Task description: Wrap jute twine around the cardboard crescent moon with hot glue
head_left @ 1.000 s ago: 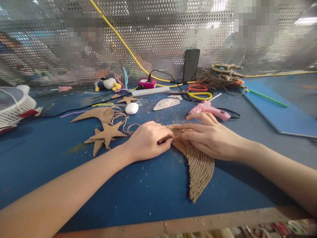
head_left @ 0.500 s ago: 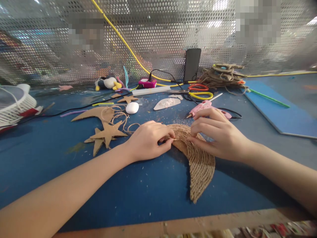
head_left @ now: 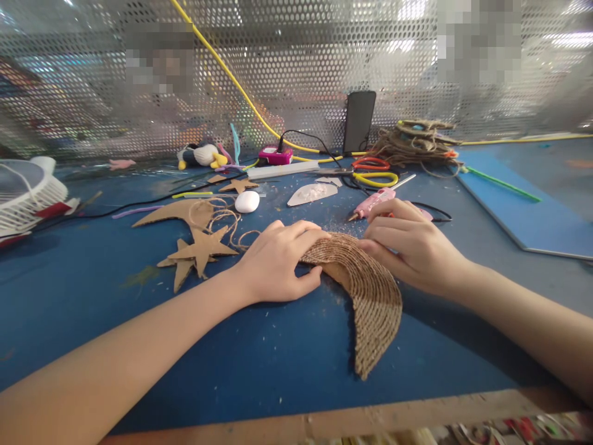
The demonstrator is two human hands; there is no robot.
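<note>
A cardboard crescent wrapped in rows of jute twine lies on the blue table, its tip pointing toward me. My left hand rests over its left end, thumb and forefinger parted, with a bare strip of cardboard showing along the inner edge. Beside the crescent's upper right edge, my right hand has its fingers drawn together against the thumb. What they hold, if anything, is hidden. Just behind that hand lies a pink glue gun, partly covered by it. Loose twine curls left of my left hand.
Cardboard stars and a plain cardboard crescent lie at left, near a white egg-shaped piece. Behind are scissors, a phone and a twine bundle. A blue board lies right; a white basket stands left.
My left thumb and forefinger have parted from their pinch at the crescent's inner edge. My right hand has shifted slightly right, off the twine rows.
</note>
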